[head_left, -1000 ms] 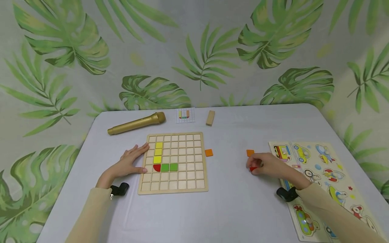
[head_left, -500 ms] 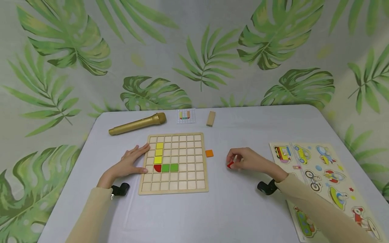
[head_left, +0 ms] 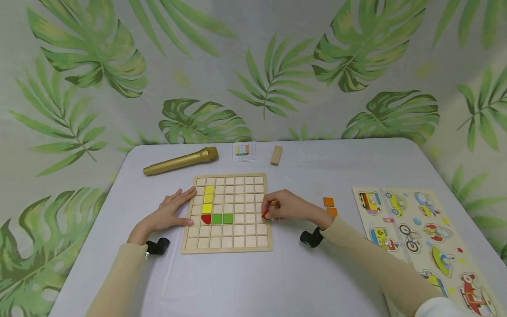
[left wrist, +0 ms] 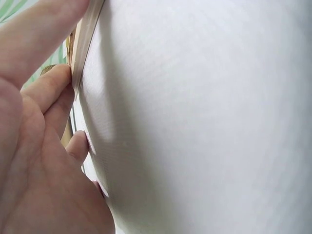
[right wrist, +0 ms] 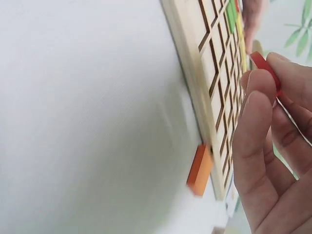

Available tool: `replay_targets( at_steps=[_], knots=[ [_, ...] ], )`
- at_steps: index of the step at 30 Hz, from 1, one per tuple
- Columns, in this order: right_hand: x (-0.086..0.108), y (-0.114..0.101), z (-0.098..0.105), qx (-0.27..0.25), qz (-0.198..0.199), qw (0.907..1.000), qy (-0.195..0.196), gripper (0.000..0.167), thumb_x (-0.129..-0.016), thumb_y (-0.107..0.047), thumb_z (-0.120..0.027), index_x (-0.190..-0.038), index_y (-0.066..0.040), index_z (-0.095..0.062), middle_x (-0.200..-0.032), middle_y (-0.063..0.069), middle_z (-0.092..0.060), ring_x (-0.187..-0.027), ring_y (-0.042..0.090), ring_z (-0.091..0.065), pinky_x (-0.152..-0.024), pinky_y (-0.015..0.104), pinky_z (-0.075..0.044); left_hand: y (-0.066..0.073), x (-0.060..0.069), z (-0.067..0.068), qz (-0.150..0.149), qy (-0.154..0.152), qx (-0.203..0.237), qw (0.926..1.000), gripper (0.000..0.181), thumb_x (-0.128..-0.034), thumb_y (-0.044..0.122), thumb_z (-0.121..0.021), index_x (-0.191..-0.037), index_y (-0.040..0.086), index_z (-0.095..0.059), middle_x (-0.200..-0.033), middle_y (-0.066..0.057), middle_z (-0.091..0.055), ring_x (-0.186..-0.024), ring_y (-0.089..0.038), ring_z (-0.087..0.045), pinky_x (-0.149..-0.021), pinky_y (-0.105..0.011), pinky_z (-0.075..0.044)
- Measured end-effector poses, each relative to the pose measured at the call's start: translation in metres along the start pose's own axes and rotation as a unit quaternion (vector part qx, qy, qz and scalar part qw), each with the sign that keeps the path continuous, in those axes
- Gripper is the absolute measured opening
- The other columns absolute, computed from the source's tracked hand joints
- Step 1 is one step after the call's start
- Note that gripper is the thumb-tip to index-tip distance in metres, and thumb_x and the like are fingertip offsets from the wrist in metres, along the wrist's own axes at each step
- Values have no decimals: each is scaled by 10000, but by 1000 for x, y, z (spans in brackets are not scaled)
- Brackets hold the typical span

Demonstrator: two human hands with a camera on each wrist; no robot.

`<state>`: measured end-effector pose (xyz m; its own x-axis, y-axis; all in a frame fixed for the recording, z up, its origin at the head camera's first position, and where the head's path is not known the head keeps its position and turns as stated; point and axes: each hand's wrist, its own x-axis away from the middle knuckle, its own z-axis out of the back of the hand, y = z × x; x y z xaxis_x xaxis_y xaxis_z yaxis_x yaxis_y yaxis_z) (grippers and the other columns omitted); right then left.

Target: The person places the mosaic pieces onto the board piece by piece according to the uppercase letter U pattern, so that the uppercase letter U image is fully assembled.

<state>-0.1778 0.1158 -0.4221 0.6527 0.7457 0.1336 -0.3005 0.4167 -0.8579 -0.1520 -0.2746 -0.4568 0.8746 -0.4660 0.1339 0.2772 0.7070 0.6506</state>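
Observation:
A wooden grid board (head_left: 227, 244) lies on the table, holding several yellow square tiles (head_left: 207, 199), one red rounded tile (head_left: 206, 219) and two green square tiles (head_left: 222, 218) that together form an L. My left hand (head_left: 168, 213) rests along the board's left edge with its fingers spread. Over the right edge, my right hand (head_left: 287, 204) pinches a second red tile (right wrist: 265, 70) between thumb and fingers. Close beneath that hand an orange tile (right wrist: 200, 170) lies beside the board, partly hidden in the head view.
Two more orange tiles (head_left: 329, 206) lie right of the board. Behind it are a gold microphone (head_left: 180, 161), a small pattern card (head_left: 244, 151) and a wooden block (head_left: 276, 155). A picture peg puzzle (head_left: 429, 233) lies at the right, partly under my right forearm.
My right hand has moved left across the table with the red tile, from beside the picture puzzle to the board's right edge. The left hand stays in place.

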Motion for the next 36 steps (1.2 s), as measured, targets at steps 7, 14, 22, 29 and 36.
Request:
replay_targets(
  at_steps=[7, 14, 22, 29, 36],
  knots=[
    [-27, -10, -17, 308, 243, 9990, -203, 128, -839, 38, -667, -892, -79, -673, -817, -13, -634, -619, 97, -517, -580, 206, -442, -1, 0, -1, -28, 2, 15, 10000, 927, -793, 367, -769, -1511, 65, -265, -1577, -136, -159, -1418, -434, -3, -1060, -641, 69],
    [-46, -13, -33, 488, 432, 9977, -163, 162, -828, 57, -647, -929, -69, -643, -805, -17, -580, -703, 107, -538, -657, 229, -469, -2, -1, -1, -27, -1, 11, 10000, 929, -798, 371, -763, -1514, 65, -257, -1578, -136, -157, -1419, -433, -1, -1059, -643, 70],
    [-57, -15, -46, 1046, 531, 9930, 134, 127, -837, 37, -664, -883, -76, -628, -754, -46, -554, -714, 86, -506, -662, 208, -446, -1, 0, -1, 3, 9, 24, 10000, 933, -792, 369, -769, -1512, 64, -262, -1577, -135, -161, -1418, -433, -3, -1058, -648, 64],
    [-59, -20, -50, 1673, 719, 9829, 254, 92, -860, 16, -651, -882, -73, -639, -732, -39, -517, -699, 106, -475, -649, 233, -413, -1, 0, -1, 76, -7, 8, 10000, 941, -789, 379, -769, -1516, 70, -256, -1580, -128, -155, -1421, -426, 0, -1062, -641, 64],
    [-60, -21, -52, 1846, 722, 9797, 288, 90, -870, 10, -650, -890, -78, -644, -748, -36, -513, -703, 112, -475, -652, 233, -417, 1, 0, 0, 111, -17, -1, 9999, 942, -790, 380, -766, -1517, 70, -253, -1581, -128, -150, -1421, -424, 2, -1066, -635, 63]
  ],
)
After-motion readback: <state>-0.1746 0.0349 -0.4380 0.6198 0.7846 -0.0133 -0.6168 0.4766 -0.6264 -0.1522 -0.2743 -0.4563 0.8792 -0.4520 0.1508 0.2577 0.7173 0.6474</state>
